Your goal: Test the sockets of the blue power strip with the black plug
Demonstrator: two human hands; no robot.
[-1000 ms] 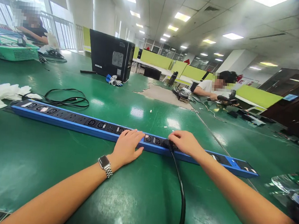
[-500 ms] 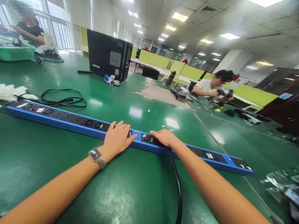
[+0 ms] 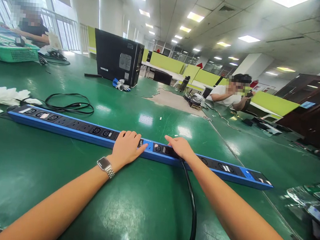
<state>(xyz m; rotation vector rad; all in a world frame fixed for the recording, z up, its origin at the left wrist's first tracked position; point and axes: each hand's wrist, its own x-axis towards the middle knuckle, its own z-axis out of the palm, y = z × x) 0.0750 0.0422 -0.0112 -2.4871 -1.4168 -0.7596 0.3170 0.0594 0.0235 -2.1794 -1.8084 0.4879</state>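
Note:
A long blue power strip [image 3: 64, 124] with black sockets lies across the green table [image 3: 32, 176]. My left hand [image 3: 128, 146], with a watch [image 3: 105, 166] on its wrist, lies over the middle of the strip and presses on it, fingers curled over its top. Just to the right, my right hand [image 3: 178, 147] covers the plug of a thick black cable [image 3: 193, 212] at a socket. The cable runs from under that hand toward me and off the near edge. The plug itself is hidden by my fingers.
A coiled black cord [image 3: 68, 104] and white cloth [image 3: 5, 97] lie behind the strip's left end. A black computer tower [image 3: 117, 58] stands farther back, a green basket [image 3: 11, 51] far left. One person sits far left [image 3: 33, 30], another at the right [image 3: 229, 96]. Plastic packets [image 3: 307, 196] lie at right.
My right hand has slid left along the strip with the cable's plug end under it. My left hand has shifted slightly left too and stays on the strip.

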